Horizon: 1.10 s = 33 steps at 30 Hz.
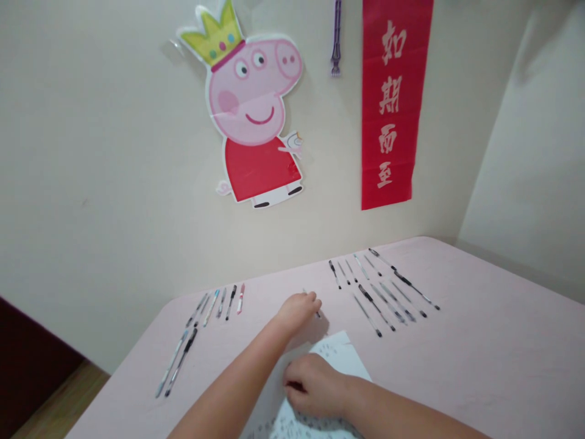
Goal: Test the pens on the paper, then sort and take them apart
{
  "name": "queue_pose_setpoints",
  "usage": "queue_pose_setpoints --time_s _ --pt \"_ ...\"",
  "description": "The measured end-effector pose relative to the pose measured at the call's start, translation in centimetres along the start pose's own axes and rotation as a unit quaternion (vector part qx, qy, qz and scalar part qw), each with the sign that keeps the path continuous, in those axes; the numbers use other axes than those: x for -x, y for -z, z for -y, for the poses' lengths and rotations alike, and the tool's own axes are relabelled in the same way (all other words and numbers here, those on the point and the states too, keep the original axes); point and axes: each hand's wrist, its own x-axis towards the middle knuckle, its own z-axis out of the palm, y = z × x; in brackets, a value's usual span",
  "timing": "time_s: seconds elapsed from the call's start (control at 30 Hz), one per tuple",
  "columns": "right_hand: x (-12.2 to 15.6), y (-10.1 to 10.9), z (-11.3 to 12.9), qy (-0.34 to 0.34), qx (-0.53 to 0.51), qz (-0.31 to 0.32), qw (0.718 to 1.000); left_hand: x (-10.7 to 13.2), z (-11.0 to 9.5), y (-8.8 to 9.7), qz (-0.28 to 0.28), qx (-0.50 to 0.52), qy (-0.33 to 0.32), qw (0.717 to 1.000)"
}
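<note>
My left hand (297, 312) reaches toward the middle of the pink table (479, 366), its fingers closed on a slim pen (319, 314). Only the two ends of that pen show, and the hand covers the rest. Closer to me, my right hand (315, 384) rests curled on white paper (345, 353) marked with dark writing. Its fingers are folded inward, and whatever may be in them is hidden. The paper passes partly beneath both arms.
Pens lie in two rows at the left, including a black-gripped pen (181, 361) and a pink pen (241, 299). More pens and refills lie at the right, among them a black-gripped pen (377, 308). The wall (114, 183) stands behind the table.
</note>
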Motion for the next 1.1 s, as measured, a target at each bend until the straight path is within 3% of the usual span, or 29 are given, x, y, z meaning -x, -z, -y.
queue_pose_setpoints --time_s 0.13,0.33,0.5,0.7,1.1 --pt "0.0 0.1 0.2 -0.011 0.018 0.002 1.0 6.2 3.0 -0.9 -0.003 0.012 0.128 0.992" --pt "0.0 -0.1 0.2 -0.01 0.008 -0.004 1.0 17.2 5.6 -5.3 -0.017 0.059 0.273 0.96" --pt "0.0 -0.1 0.2 -0.021 -0.005 0.001 1.0 23.5 7.1 -8.4 -0.078 0.062 0.316 0.944" --pt "0.0 0.0 0.2 -0.022 -0.003 0.004 1.0 25.4 7.9 -9.5 -0.071 0.091 0.303 0.946" --pt "0.1 0.0 0.1 -0.024 -0.006 0.012 1.0 26.8 8.5 -9.1 -0.042 0.091 0.276 0.956"
